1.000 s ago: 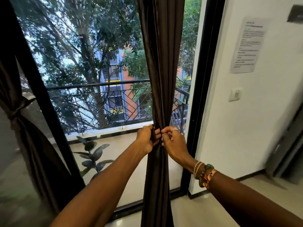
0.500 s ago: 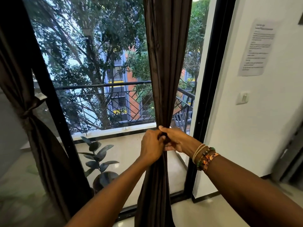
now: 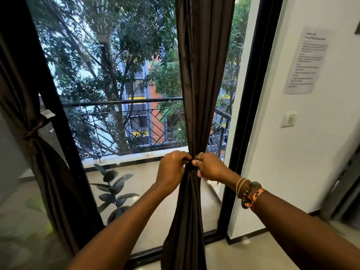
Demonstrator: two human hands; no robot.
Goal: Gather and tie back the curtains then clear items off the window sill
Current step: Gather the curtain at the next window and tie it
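Note:
A dark brown curtain hangs gathered into a narrow column in front of the big window. My left hand and my right hand meet at its pinched waist, fingers curled round a dark tie band wrapped about the fabric. The band is mostly hidden by my fingers. At the far left a second brown curtain hangs tied back with a knotted band.
A black window frame post stands just right of the curtain, and another black post at left. Outside are a potted rubber plant and a balcony railing. The white wall carries a switch and a paper notice.
My hands have stayed at the curtain's waist, shifting their fingers on the band; the right hand has come round from behind to the right side. The view has swung slightly left.

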